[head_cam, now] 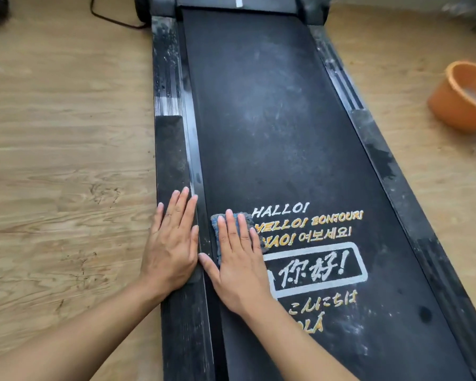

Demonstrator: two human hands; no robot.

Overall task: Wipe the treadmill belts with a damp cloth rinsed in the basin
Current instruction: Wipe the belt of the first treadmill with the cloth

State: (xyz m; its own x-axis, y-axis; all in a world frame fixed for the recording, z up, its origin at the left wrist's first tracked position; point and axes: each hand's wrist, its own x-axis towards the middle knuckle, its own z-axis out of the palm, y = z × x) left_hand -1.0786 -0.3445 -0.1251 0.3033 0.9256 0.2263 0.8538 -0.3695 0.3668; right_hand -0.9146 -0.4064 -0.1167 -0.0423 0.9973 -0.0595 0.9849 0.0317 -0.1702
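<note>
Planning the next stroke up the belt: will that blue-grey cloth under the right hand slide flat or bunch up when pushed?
Likely floppy: the cloth lies rumpled under the flat right hand, so it may bunch unless pressed flat. It probably drags rather than glides, since the belt looks dusty and matte.

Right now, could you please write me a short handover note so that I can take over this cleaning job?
The left hand lies flat on the left side rail, fingers straight.
The right hand presses the cloth flat on the belt, at its left edge beside the printed greetings.
The basin stands on the floor to the right of the belt.
Done: hard to tell.
Left: the belt ahead shows pale dusty smears; wipe it, rinsing the cloth in the basin.
</note>
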